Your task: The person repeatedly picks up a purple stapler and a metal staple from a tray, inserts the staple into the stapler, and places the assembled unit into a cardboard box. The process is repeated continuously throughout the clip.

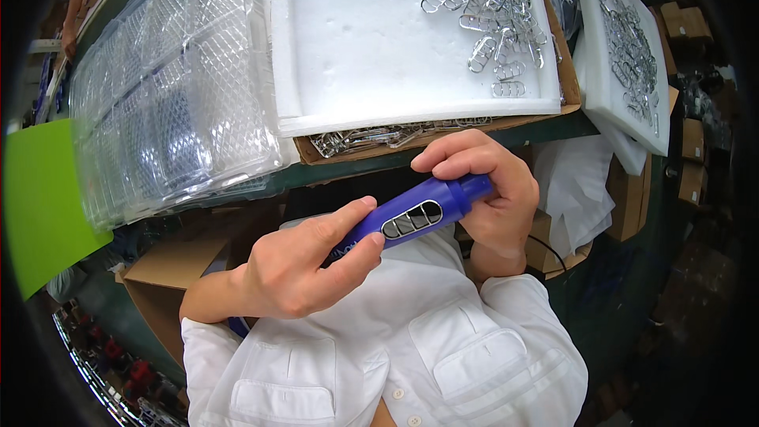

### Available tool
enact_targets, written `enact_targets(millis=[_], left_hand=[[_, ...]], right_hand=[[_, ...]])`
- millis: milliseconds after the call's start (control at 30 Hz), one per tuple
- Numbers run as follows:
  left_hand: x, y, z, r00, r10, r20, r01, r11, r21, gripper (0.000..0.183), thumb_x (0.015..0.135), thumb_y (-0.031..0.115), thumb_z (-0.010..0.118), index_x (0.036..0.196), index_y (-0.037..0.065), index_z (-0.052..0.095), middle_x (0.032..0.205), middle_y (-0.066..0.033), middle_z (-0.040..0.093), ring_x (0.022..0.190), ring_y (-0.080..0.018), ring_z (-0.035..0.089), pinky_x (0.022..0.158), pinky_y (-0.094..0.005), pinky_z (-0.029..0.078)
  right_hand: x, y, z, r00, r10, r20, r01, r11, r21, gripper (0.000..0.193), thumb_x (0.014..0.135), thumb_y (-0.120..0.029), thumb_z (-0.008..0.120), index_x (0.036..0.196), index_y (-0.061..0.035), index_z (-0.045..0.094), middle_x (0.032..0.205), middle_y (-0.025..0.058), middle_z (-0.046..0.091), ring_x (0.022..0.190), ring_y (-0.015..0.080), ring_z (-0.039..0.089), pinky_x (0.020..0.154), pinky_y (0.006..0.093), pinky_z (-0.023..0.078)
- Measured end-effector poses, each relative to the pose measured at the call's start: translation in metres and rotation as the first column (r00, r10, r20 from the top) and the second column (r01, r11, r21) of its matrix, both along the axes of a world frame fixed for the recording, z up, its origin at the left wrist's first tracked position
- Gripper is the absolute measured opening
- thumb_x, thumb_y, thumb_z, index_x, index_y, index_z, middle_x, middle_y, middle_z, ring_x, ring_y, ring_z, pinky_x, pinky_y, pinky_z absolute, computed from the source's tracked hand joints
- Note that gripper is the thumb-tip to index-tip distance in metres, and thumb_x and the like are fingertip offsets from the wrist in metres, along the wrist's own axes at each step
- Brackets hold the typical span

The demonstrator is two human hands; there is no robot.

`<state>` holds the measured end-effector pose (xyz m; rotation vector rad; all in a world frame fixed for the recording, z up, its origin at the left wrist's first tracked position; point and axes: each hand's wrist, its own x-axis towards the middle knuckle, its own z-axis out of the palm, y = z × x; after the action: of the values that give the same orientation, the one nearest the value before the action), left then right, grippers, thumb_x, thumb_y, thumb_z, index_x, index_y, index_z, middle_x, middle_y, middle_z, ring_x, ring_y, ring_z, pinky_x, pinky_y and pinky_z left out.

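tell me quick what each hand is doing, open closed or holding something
Left hand: closed, holding the blue cylinder by its wider end.
Right hand: closed, holding the same cylinder at its narrower end.

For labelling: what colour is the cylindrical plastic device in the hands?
The cylindrical device is violet-blue, best in head view.

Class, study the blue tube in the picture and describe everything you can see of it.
The blue tube looks like smooth plastic. A dark oval window with a silvery barred frame is set in its side, and it steps down to a narrower end. It slants, narrow end higher in the picture, before the white shirt. The left hand grips its lower end, partly covering pale lettering; the right hand holds the narrow end.
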<state>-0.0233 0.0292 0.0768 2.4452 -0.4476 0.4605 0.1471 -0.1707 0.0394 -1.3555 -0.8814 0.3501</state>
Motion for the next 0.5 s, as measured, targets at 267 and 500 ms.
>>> enact_targets(millis=[267, 500], left_hand=[[0.0016, -0.0006, -0.0014, 0.999, -0.017, 0.029, 0.016, 1.000, 0.023, 0.038, 0.072, 0.005, 0.087, 0.106, 0.001, 0.070, 0.112, -0.0296, 0.072, 0.078, -0.0275, 0.075, 0.058, -0.0292, 0.061], [0.0005, -0.0077, 0.0014, 1.000, -0.001, -0.019, 0.001, 1.000, -0.002, 0.051, 0.067, 0.013, 0.092, 0.112, 0.002, 0.069, 0.110, -0.0273, 0.072, 0.074, -0.0249, 0.073, 0.055, -0.0292, 0.059]], right_hand=[[-0.0027, 0.0000, -0.0020, 1.000, -0.005, -0.011, 0.004, 1.000, -0.005, 0.037, 0.070, 0.017, 0.074, 0.101, -0.0022, 0.069, 0.105, 0.0170, 0.076, 0.095, 0.0251, 0.076, 0.080, 0.0318, 0.060], [-0.0043, -0.0024, -0.0043, 0.997, 0.002, -0.073, -0.003, 1.000, 0.000, 0.036, 0.070, 0.018, 0.074, 0.100, -0.0010, 0.068, 0.105, 0.0167, 0.076, 0.094, 0.0241, 0.076, 0.081, 0.0321, 0.060]])
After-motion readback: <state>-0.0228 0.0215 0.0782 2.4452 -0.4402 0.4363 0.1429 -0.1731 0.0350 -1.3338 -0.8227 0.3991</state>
